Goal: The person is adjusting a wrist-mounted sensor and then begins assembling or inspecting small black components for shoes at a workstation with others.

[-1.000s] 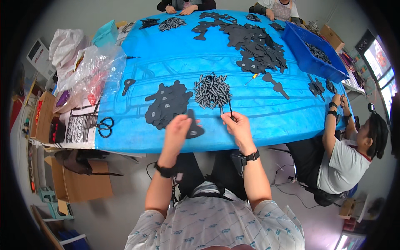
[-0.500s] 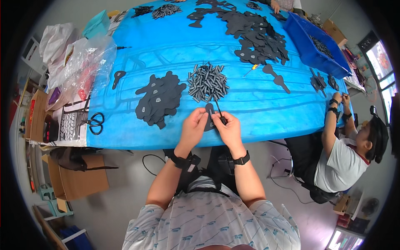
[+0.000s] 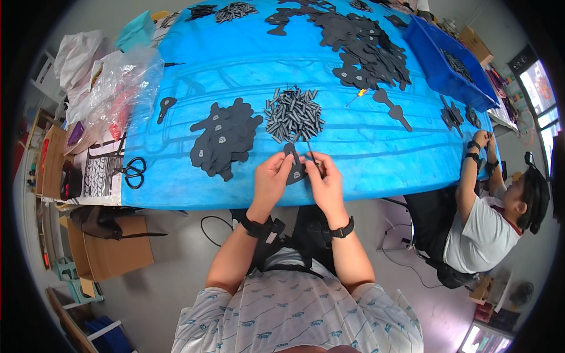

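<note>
My left hand [image 3: 272, 176] is closed, pinching a flat dark grey shaped piece [image 3: 296, 172] with a rounded wide end and a small pale mark, near the table's front edge. Beside it my right hand [image 3: 326, 183] is closed round a thin, dark-shafted screwdriver-like tool [image 3: 311, 154], its shaft pointing away from me; the fingers largely cover its handle. Just beyond both hands lies a heap of short grey tubes [image 3: 293, 115]. Left of that heap spreads a pile of similar flat dark pieces [image 3: 226, 138].
Black scissors [image 3: 135, 173] lie at the left, near clear plastic bags [image 3: 132, 79]. More flat pieces [image 3: 371, 50] cover the far right, near a yellow-handled tool [image 3: 361, 93]. A blue bin [image 3: 432, 65] stands at the right edge, where another person [image 3: 482, 223] works.
The right hand has drawn slightly right, away from the flat piece, with the tool. The flat piece's upper end has shifted left, and more of its face shows.
</note>
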Action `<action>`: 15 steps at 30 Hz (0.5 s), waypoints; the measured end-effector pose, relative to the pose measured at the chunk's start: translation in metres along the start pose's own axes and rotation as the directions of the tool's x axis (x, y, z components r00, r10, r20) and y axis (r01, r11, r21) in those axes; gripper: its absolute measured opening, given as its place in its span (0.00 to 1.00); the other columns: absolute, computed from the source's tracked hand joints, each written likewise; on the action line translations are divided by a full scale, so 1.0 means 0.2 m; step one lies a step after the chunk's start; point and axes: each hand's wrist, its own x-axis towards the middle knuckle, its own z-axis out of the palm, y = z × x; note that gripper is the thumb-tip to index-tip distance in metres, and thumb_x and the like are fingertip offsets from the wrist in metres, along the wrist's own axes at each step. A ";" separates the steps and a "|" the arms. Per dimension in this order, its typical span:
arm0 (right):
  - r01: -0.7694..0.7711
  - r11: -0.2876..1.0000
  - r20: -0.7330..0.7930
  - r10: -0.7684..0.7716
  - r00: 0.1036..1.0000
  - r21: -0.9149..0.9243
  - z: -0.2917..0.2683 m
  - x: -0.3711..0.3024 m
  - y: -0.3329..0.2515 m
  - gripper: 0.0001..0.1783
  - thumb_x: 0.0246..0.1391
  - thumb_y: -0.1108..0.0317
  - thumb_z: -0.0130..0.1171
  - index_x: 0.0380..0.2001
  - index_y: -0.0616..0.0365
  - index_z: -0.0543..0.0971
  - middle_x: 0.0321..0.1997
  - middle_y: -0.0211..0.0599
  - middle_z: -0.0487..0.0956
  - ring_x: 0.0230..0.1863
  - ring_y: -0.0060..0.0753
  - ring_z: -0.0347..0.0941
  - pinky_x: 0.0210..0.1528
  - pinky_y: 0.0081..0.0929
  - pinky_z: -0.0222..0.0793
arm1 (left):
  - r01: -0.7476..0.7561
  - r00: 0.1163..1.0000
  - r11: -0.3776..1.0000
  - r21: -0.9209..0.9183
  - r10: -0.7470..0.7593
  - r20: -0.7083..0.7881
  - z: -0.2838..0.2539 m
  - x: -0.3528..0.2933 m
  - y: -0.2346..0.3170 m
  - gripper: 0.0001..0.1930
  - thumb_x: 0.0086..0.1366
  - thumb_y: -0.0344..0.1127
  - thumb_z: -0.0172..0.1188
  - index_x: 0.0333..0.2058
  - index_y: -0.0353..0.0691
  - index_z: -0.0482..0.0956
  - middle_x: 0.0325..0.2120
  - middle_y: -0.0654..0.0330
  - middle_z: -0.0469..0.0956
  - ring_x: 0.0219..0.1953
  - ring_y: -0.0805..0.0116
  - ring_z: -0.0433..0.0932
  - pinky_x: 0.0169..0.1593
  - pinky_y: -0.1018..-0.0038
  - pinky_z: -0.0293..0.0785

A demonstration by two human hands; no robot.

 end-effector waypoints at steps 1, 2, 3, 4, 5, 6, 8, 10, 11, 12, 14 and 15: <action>0.002 1.000 0.010 -0.002 1.000 0.004 -0.02 0.00 0.00 0.07 0.56 0.72 0.59 0.35 0.65 0.80 0.27 0.29 0.77 0.26 0.14 0.68 0.27 0.15 0.62 | 0.016 0.999 0.992 -0.122 -0.020 -0.037 0.01 0.00 0.01 0.10 0.69 0.30 0.52 0.38 0.29 0.78 0.32 0.63 0.82 0.32 0.85 0.74 0.36 0.85 0.71; 0.126 0.984 0.009 -0.126 0.992 -0.129 -0.04 0.00 -0.02 0.08 0.56 0.73 0.58 0.38 0.64 0.80 0.29 0.32 0.78 0.26 0.18 0.69 0.27 0.16 0.63 | 0.011 0.999 0.993 -0.120 -0.016 -0.047 0.00 0.00 0.01 0.10 0.69 0.30 0.52 0.38 0.29 0.78 0.32 0.63 0.82 0.32 0.85 0.74 0.36 0.85 0.71; 0.244 0.934 0.022 -0.247 0.969 -0.260 -0.06 -0.01 -0.04 0.10 0.55 0.75 0.57 0.41 0.63 0.80 0.30 0.35 0.78 0.26 0.22 0.70 0.28 0.18 0.65 | 0.013 0.998 0.995 -0.103 -0.019 -0.059 -0.01 0.01 0.01 0.10 0.69 0.30 0.51 0.38 0.29 0.78 0.33 0.61 0.82 0.34 0.84 0.75 0.38 0.84 0.72; 0.245 0.935 0.029 -0.246 0.969 -0.256 -0.06 -0.02 -0.05 0.10 0.55 0.75 0.57 0.41 0.63 0.80 0.30 0.35 0.78 0.26 0.22 0.70 0.28 0.18 0.65 | 0.017 0.997 0.996 -0.086 -0.023 -0.071 -0.01 0.01 0.01 0.10 0.69 0.30 0.51 0.38 0.29 0.78 0.35 0.60 0.82 0.35 0.82 0.77 0.39 0.84 0.73; 0.281 0.911 0.076 -0.271 0.960 -0.301 -0.06 -0.02 -0.07 0.12 0.54 0.76 0.58 0.43 0.61 0.81 0.31 0.36 0.78 0.26 0.26 0.71 0.29 0.20 0.66 | 0.016 0.997 0.996 -0.085 -0.023 -0.078 -0.02 0.01 0.01 0.10 0.69 0.30 0.51 0.38 0.29 0.78 0.35 0.60 0.82 0.35 0.82 0.77 0.39 0.84 0.73; 0.316 0.883 0.118 -0.293 0.949 -0.348 -0.06 -0.03 -0.08 0.15 0.52 0.77 0.59 0.45 0.59 0.81 0.32 0.38 0.79 0.26 0.29 0.72 0.30 0.21 0.68 | -0.014 0.994 1.000 0.007 0.015 -0.106 -0.03 0.01 0.01 0.10 0.69 0.30 0.51 0.38 0.29 0.78 0.34 0.60 0.82 0.35 0.82 0.77 0.38 0.84 0.73; 0.337 0.881 0.123 -0.314 0.941 -0.331 -0.04 -0.03 -0.07 0.15 0.51 0.77 0.61 0.44 0.58 0.81 0.32 0.37 0.79 0.27 0.29 0.73 0.30 0.22 0.69 | -0.040 0.990 0.994 0.100 0.053 -0.129 -0.05 0.01 0.01 0.10 0.69 0.30 0.51 0.39 0.29 0.78 0.34 0.60 0.82 0.35 0.82 0.77 0.38 0.84 0.73; 0.356 0.881 0.128 -0.332 0.935 -0.312 -0.02 -0.04 -0.07 0.15 0.49 0.77 0.62 0.43 0.58 0.81 0.32 0.37 0.79 0.27 0.30 0.74 0.31 0.23 0.70 | -0.064 0.989 0.966 0.249 0.095 -0.111 -0.06 0.01 0.01 0.10 0.68 0.29 0.52 0.40 0.29 0.78 0.32 0.61 0.83 0.34 0.83 0.78 0.37 0.83 0.73; 0.327 0.894 0.136 -0.299 0.945 -0.307 -0.02 -0.04 -0.08 0.16 0.48 0.78 0.63 0.43 0.58 0.82 0.32 0.37 0.79 0.28 0.30 0.75 0.31 0.23 0.70 | -0.061 0.990 0.966 0.252 0.091 -0.111 -0.06 0.00 0.01 0.10 0.68 0.29 0.52 0.40 0.29 0.78 0.32 0.61 0.83 0.34 0.83 0.78 0.37 0.83 0.73; 0.299 0.906 0.144 -0.267 0.953 -0.299 -0.01 -0.03 -0.08 0.16 0.47 0.78 0.64 0.42 0.58 0.82 0.32 0.37 0.79 0.29 0.31 0.76 0.31 0.23 0.71 | -0.088 0.984 0.965 0.247 0.123 -0.127 -0.04 0.00 0.01 0.09 0.68 0.29 0.52 0.41 0.29 0.78 0.32 0.61 0.83 0.34 0.83 0.78 0.36 0.83 0.73; 0.331 0.902 0.134 -0.305 0.943 -0.278 0.01 -0.02 -0.08 0.16 0.47 0.78 0.64 0.42 0.57 0.82 0.32 0.37 0.79 0.28 0.31 0.75 0.30 0.22 0.70 | -0.114 0.978 0.962 0.247 0.152 -0.142 -0.03 0.00 0.02 0.09 0.67 0.28 0.52 0.41 0.30 0.78 0.31 0.61 0.83 0.33 0.83 0.78 0.36 0.83 0.74; 0.365 0.893 0.124 -0.344 0.931 -0.264 0.01 -0.02 -0.08 0.16 0.46 0.78 0.63 0.42 0.57 0.82 0.32 0.37 0.79 0.28 0.31 0.75 0.30 0.22 0.70 | -0.119 0.975 0.952 0.282 0.166 -0.150 -0.03 0.00 0.02 0.10 0.67 0.28 0.52 0.42 0.30 0.78 0.32 0.61 0.83 0.34 0.83 0.78 0.36 0.82 0.74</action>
